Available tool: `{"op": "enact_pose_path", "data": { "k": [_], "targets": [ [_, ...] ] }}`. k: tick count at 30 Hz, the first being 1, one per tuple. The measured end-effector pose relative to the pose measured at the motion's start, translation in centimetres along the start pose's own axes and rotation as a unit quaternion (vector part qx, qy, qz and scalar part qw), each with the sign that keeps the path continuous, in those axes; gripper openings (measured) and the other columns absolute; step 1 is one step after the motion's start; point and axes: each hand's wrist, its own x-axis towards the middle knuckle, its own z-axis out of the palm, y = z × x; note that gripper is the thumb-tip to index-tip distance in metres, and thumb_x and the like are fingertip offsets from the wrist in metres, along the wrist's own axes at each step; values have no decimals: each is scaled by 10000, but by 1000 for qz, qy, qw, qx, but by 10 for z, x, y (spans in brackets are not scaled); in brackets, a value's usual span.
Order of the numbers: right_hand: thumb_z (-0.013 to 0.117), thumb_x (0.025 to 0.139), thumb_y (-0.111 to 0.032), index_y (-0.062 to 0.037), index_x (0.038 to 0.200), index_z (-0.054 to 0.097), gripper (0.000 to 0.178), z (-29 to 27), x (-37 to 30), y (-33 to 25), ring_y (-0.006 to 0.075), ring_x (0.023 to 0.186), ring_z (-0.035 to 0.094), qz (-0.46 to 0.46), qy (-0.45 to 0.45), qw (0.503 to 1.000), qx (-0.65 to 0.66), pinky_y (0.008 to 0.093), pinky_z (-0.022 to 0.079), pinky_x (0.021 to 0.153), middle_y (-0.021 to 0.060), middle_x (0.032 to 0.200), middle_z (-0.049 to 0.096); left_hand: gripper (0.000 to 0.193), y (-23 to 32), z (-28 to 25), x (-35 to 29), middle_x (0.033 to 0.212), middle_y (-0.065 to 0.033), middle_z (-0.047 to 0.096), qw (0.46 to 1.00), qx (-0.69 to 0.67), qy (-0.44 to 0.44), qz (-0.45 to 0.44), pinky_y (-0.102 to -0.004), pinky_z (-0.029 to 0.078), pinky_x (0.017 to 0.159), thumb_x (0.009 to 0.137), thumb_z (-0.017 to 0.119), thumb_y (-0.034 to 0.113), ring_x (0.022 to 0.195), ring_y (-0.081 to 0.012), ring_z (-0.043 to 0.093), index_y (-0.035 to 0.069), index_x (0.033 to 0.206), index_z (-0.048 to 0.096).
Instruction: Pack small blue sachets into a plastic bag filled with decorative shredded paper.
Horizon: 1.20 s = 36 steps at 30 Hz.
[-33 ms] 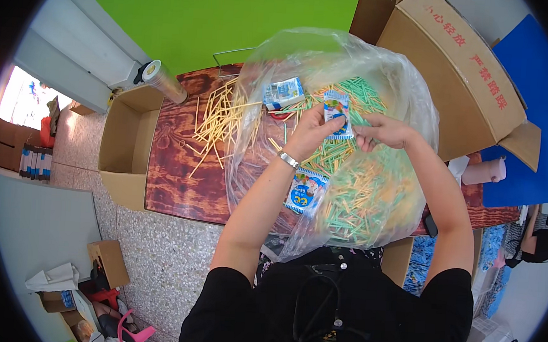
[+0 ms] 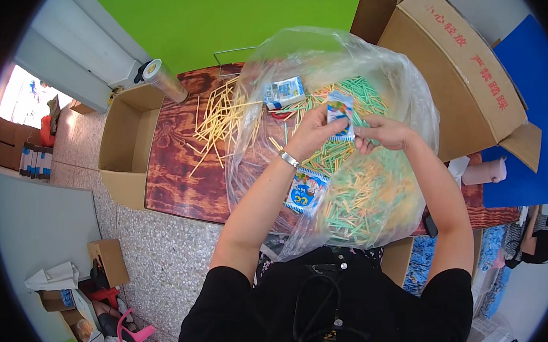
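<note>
Pinching small packet (image 2: 339,115) — both hands (image 2: 345,133) raised

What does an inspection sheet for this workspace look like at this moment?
Surface: dark wooden table, mostly covered.
Job's things: small blue-white packet held by left hand and right hand; clear plastic bag of green and yellow sticks.
Clutter: loose yellow sticks, two more packets, tape roll.
Grip: both hands pinch the packet.
Cables: nothing seen.
Surroundings: open cardboard boxes, green wall, speckled floor.
</note>
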Motion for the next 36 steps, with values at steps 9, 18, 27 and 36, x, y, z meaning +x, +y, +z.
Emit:
{"op": "enact_pose_path", "data": {
  "k": [9, 18, 27, 36],
  "targets": [
    [507, 998, -257, -83, 1065, 532, 188, 37, 27, -9, 141, 765, 604, -111, -9, 975, 190, 285, 499, 671, 16, 875, 598, 336, 2, -16, -54, 1140, -39, 621, 990, -110, 82, -14, -317, 518, 864, 938, 599, 141, 995, -124, 613, 33, 1249, 528],
    [457, 1016, -334, -93, 976, 484, 246, 108, 56, -15, 78, 805, 554, -254, 237, 929, 130, 257, 480, 652, 2, 840, 544, 268, -4, 6, -84, 1044, -11, 637, 941, -311, 118, -58, -294, 530, 784, 939, 613, 147, 926, -107, 629, 57, 1184, 555],
    [429, 1025, -342, -57, 980, 498, 296, 120, 76, -8, 47, 661, 553, -296, 225, 920, 124, 203, 463, 546, 7, 792, 592, 253, 5, 0, -91, 1020, -4, 628, 935, -335, 113, -34, -285, 524, 779, 935, 615, 139, 919, -101, 620, 59, 1169, 566],
    [464, 1010, -294, -51, 1024, 523, 251, 75, 22, -72, 114, 714, 584, -191, 57, 960, -194, 295, 466, 607, 32, 760, 578, 181, -8, -48, -117, 819, -47, 649, 909, 340, 222, 91, -273, 477, 611, 818, 722, 53, 722, -133, 626, 12, 955, 612]
  ]
}}
